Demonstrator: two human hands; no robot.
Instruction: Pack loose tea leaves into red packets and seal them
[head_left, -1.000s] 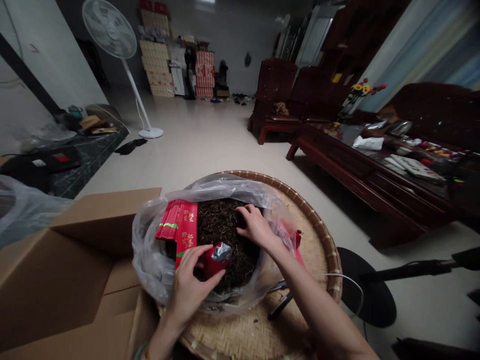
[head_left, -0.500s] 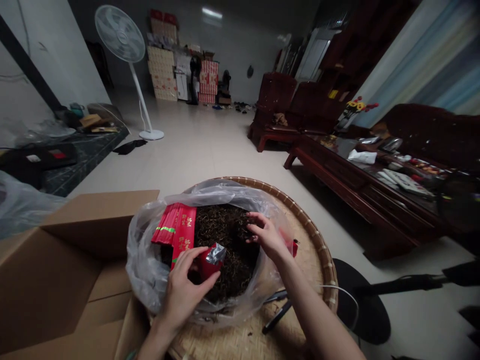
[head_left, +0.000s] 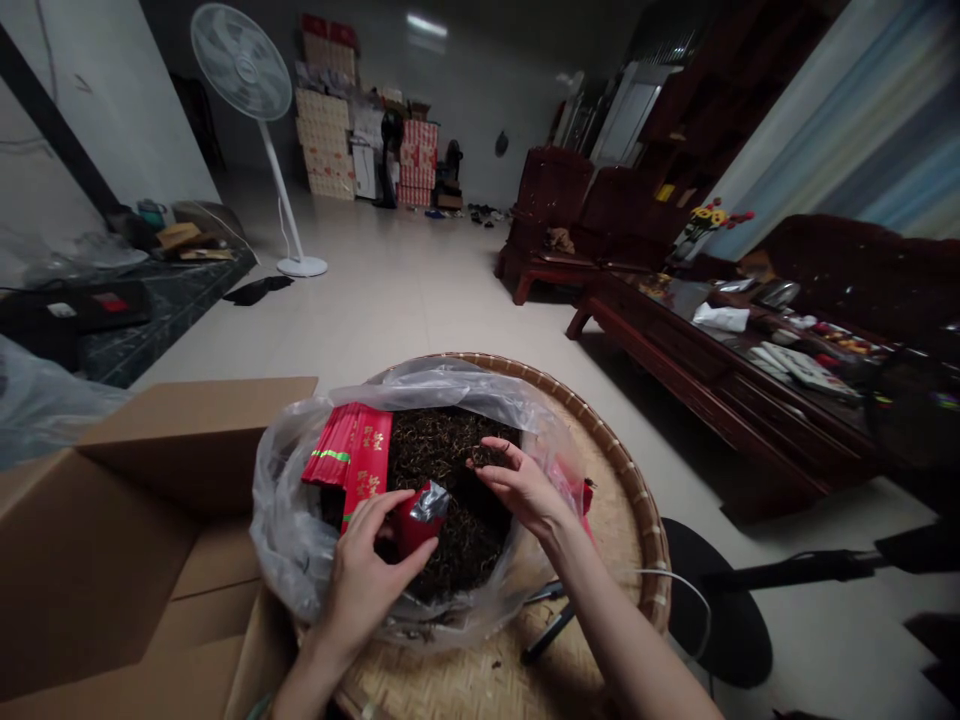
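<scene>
My left hand (head_left: 373,545) grips a red foil pouch (head_left: 417,522) between thumb and fingers; its silvery open mouth points up and to the right. Over the bag's right side, my right hand (head_left: 517,485) has its fingers curled upward around a small clump of dark tea leaves (head_left: 489,456). Below both hands, loose dark tea leaves (head_left: 457,555) fill a clear plastic bag (head_left: 289,520). A stack of flat red packets (head_left: 367,455) with gold characters and a green band lies on the leaves at the left. The inside of the pouch is hidden.
The bag rests on a round woven bamboo tray (head_left: 630,480). Beside it at the left stands an open cardboard box (head_left: 97,560). Ahead are a white standing fan (head_left: 281,190) and a dark wooden table (head_left: 675,350). A black round base (head_left: 720,620) is on the floor at right.
My right hand has lifted slightly and moved left toward the pouch, now with tea leaves on its fingers. My left hand and the pouch are nearly still.
</scene>
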